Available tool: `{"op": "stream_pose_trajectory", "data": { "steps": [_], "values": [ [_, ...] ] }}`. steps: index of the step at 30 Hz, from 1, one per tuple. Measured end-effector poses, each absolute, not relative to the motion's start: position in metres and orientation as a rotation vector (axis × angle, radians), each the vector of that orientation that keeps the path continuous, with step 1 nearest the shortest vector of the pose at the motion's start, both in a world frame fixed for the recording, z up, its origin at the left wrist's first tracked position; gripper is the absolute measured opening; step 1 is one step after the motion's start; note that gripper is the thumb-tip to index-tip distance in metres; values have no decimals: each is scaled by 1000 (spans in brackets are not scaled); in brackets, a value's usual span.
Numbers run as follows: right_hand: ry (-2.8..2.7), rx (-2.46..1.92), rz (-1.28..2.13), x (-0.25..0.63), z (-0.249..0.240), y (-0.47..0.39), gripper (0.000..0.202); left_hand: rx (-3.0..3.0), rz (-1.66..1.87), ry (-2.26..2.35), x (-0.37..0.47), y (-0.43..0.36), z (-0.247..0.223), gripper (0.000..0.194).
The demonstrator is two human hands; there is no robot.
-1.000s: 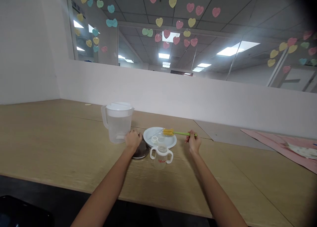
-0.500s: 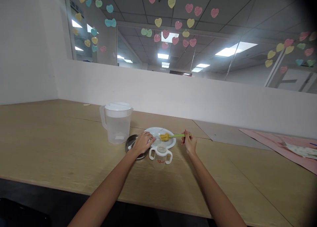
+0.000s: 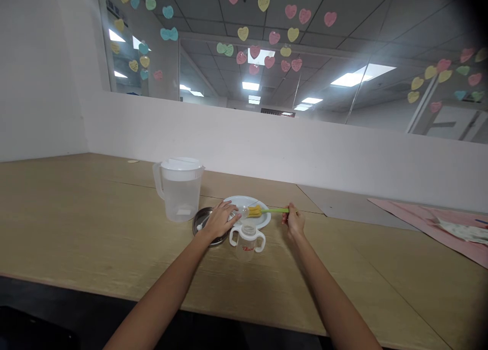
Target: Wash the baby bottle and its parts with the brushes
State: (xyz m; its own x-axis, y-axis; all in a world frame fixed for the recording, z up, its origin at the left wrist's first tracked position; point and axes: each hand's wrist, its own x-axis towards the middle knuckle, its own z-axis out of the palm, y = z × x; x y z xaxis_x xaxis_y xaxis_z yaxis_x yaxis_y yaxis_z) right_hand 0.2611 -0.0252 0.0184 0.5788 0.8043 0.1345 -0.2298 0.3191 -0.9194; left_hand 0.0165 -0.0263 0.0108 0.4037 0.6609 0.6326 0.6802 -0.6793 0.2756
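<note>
My left hand (image 3: 220,220) is closed around a small clear plastic piece, perhaps a bottle cover (image 3: 243,212), above the white plate (image 3: 244,199). In my right hand (image 3: 295,220) is the green handle of a bottle brush (image 3: 254,211). The brush's yellow head points left and meets the mouth of the clear piece; how far it goes inside I cannot tell. Just in front of the plate stands a clear baby bottle (image 3: 247,242), uncapped, with two white side handles and red print. Below my left wrist is a steel bowl (image 3: 195,227) holding a small white part, partly hidden.
A lidded translucent pitcher (image 3: 182,195) with liquid in it stands behind and left of the bowl. At the far right lies a pink cloth (image 3: 396,217) with a patterned item on it. A white wall and a window with heart-shaped notes rise behind the wooden table (image 3: 95,228).
My right hand has shifted slightly to the right, drawing the brush with it. The clear piece has turned a little toward the brush head. The bottle, bowl and pitcher have stayed put.
</note>
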Motion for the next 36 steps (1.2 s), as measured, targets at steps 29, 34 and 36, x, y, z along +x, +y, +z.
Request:
{"op": "stream_pose_trajectory", "data": {
  "steps": [29,34,36],
  "values": [
    [-561,-762,1031,264,32,-29,22,-2414,-1787,-1587,27,-18,8,36],
    [-533,-678,1078,267,32,-27,24,-2309,-1776,-1611,26,-18,8,43],
    [-522,-652,1105,268,32,-27,24,-2281,-1739,-1572,26,-18,7,45]
  ]
}}
